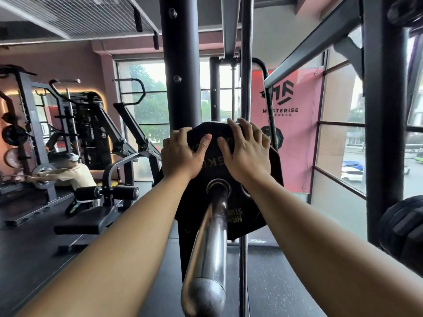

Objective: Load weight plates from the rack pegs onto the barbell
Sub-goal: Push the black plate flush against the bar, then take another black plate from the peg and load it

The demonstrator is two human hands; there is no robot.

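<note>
A black plate (pixel 214 165) sits on the shiny bar (pixel 209 236). The bar goes through the hole in the middle of the plate. The round end of the bar pokes out near us. The plate is at the far end of the bare bar, just beside a tall black post (pixel 180 65).

The left hand (pixel 180 154) holds the top left of the plate. The right hand (pixel 247 152) holds the top right. On both hands the fingers are spread wide and bend over the top rim. The thumbs lie flat on the front. I think two hands are used because the plate is heavy. A hand on each side may keep it from tipping as it slides along the bar.

I cannot tell if the plate is pushed all the way in, because its back is hidden.

There is a lot of bare bar on the near side, so more plates can fit. The post is close on the left, so the left fingers have little room there. A dark round weight (pixel 402 225) hangs low on the right, near the right arm.
</note>
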